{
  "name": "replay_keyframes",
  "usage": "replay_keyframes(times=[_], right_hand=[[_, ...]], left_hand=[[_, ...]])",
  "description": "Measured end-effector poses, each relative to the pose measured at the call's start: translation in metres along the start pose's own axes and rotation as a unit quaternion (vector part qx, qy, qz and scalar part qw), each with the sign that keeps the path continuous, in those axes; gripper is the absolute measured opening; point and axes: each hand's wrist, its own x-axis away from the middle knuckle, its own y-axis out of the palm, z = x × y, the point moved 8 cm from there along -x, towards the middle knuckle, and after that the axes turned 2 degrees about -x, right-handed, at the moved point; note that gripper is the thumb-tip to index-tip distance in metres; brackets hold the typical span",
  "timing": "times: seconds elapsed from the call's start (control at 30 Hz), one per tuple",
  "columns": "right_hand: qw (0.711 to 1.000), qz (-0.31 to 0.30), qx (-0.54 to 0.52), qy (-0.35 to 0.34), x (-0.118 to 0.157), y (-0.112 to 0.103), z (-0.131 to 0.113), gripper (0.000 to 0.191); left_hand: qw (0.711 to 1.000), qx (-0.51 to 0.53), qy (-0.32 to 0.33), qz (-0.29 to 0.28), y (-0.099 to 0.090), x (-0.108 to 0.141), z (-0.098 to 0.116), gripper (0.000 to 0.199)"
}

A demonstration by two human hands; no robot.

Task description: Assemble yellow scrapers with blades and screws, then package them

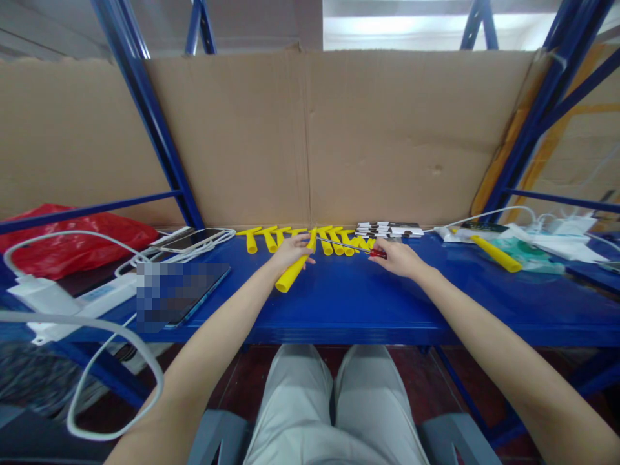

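Observation:
My left hand (291,252) is closed round a yellow plastic piece (289,276) with a tube-like handle, tilted toward me above the blue shelf. In my right hand (400,258) is a screwdriver (378,254) with a dark red handle. Its thin metal shaft points left and its tip reaches the upper part of the yellow piece; whether it touches a screw there is too small to tell. Behind my hands, several similar yellow T-shaped pieces (270,239) lie in a row along the cardboard. A stack of black-and-white printed packets (389,230) lies just beyond my right hand.
At left are a dark phone or tablet (203,294), a white power strip (92,307) with cables, another phone (191,240) and a red plastic bag (72,239). At right, another yellow piece (498,254) lies by a green plastic bag (533,255). Cardboard (387,135) walls the back.

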Motion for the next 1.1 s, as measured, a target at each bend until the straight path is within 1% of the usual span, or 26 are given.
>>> replay_keyframes(times=[0.17, 0.4, 0.53, 0.6, 0.67, 0.73, 0.77, 0.83, 0.9, 0.97, 1.03, 1.1], right_hand=[[1.0, -0.012, -0.013, 0.003, -0.001, 0.003, 0.001, 0.016], [0.999, -0.029, -0.022, -0.014, -0.003, 0.011, 0.002, 0.015], [0.999, -0.027, -0.03, -0.016, -0.004, 0.011, 0.001, 0.014], [0.999, -0.033, -0.029, -0.014, -0.004, 0.011, 0.0, 0.014], [0.999, -0.041, -0.021, -0.012, -0.003, 0.011, 0.0, 0.013], [0.999, -0.047, -0.012, -0.011, -0.003, 0.011, 0.0, 0.013], [0.999, -0.051, -0.008, -0.011, -0.003, 0.012, 0.0, 0.012], [0.998, -0.062, -0.006, -0.014, -0.003, 0.014, 0.001, 0.012], [0.997, -0.073, -0.011, -0.025, -0.003, 0.018, 0.002, 0.012], [0.996, -0.08, -0.021, -0.041, -0.004, 0.02, 0.0, 0.013], [0.994, -0.082, -0.033, -0.056, -0.004, 0.021, -0.001, 0.015], [0.993, -0.087, -0.043, -0.067, -0.004, 0.022, -0.003, 0.017]], left_hand=[[1.0, -0.014, 0.009, 0.003, 0.002, 0.002, 0.002, 0.061], [0.994, -0.08, 0.067, 0.029, -0.001, 0.0, 0.006, 0.06], [0.993, -0.083, 0.075, 0.035, -0.003, -0.001, 0.007, 0.058], [0.993, -0.079, 0.068, 0.051, -0.006, -0.002, 0.006, 0.059], [0.991, -0.083, 0.062, 0.081, -0.013, -0.002, 0.006, 0.059], [0.985, -0.11, 0.068, 0.112, -0.02, -0.003, 0.007, 0.058], [0.98, -0.135, 0.081, 0.125, -0.023, -0.003, 0.008, 0.057], [0.958, -0.21, 0.134, 0.144, -0.025, -0.004, 0.015, 0.052], [0.922, -0.293, 0.199, 0.156, -0.023, -0.003, 0.022, 0.048], [0.89, -0.354, 0.238, 0.16, -0.019, -0.003, 0.025, 0.047], [0.876, -0.386, 0.241, 0.16, -0.016, -0.004, 0.023, 0.045], [0.873, -0.4, 0.229, 0.161, -0.015, -0.005, 0.021, 0.045]])
